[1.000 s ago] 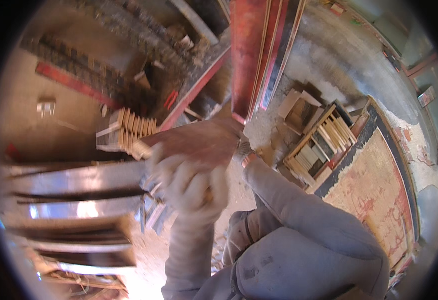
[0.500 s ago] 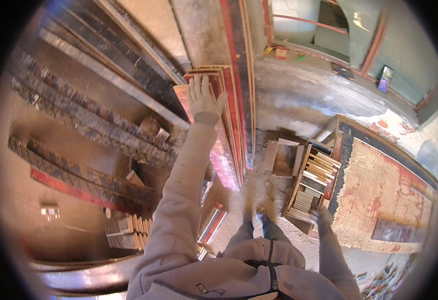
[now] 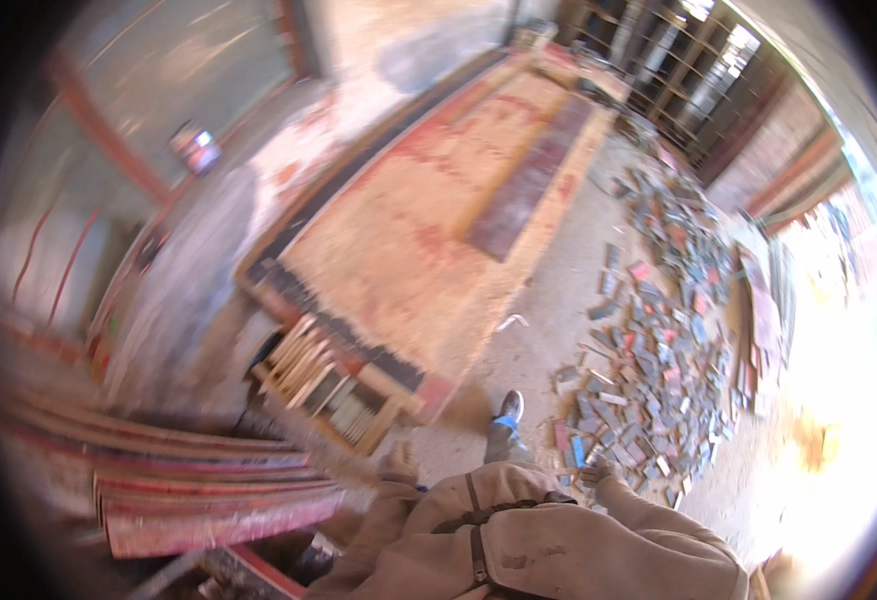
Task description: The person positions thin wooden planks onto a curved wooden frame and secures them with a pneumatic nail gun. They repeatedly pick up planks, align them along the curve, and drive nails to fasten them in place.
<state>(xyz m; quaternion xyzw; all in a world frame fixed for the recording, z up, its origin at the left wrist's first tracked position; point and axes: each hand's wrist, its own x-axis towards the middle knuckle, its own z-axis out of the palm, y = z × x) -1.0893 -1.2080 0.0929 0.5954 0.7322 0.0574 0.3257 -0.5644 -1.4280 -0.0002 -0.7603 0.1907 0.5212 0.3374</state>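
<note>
My left hand (image 3: 400, 464) hangs low at my side, close to the near end of a wooden crate (image 3: 361, 436) holding upright pale and grey strips. Blur hides how its fingers lie. My right hand (image 3: 593, 473), in a greyish glove, hangs by my other side, seen in front of a heap of small wood offcuts (image 3: 649, 370). It is too small and blurred to make out its fingers. Nothing shows clearly in either hand. At the lower left, a stack of reddish boards (image 3: 224, 515) stands apart from my left hand.
A large worn sheet-topped table (image 3: 389, 260) stands ahead, with a dark reddish plank (image 3: 534, 180) lying on it. A wall ledge with a phone-like lit object (image 3: 196, 148) runs along the left. One shoe (image 3: 512, 404) is on the floor. More boards (image 3: 759, 310) lean at the right.
My view has turned to the right. My left hand has left the top of the reddish boards and dropped to my side. The offcut heap has come into fuller view.
</note>
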